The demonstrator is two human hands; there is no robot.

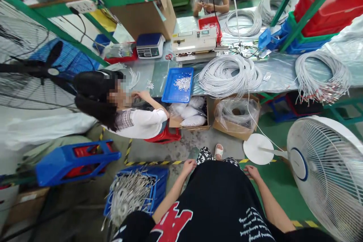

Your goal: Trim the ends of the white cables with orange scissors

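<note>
We see the bench [276, 72] running left to right past the tray [171, 83], which overhangs its near edge. Fan [326, 174] stands far right of the tray and nearer us, bounding our right side; its front faces left, pole slanting left to the base [256, 149]. Seated person [141, 121] is just left of the tray. Crate [161, 187] sits nearer us than the tray, bounding our left; cables [127, 196] in it lie mostly lengthwise, some ends over the rim. Big coil [227, 75] is right of the tray, flat, longer left to right. Boxes [234, 130] stand below the tray's near edge and rightward; floor [176, 150] lies open between them and us, taped edge across.

Left hand [189, 166], nearer us than the tray, hangs loosely curled by our trousers [204, 154]; can't tell how closed. Crate is left of it, apart. Right hand [252, 172], farther right, hangs released, fingers loosely bent; base just beyond, fan head to its right, apart.
</note>
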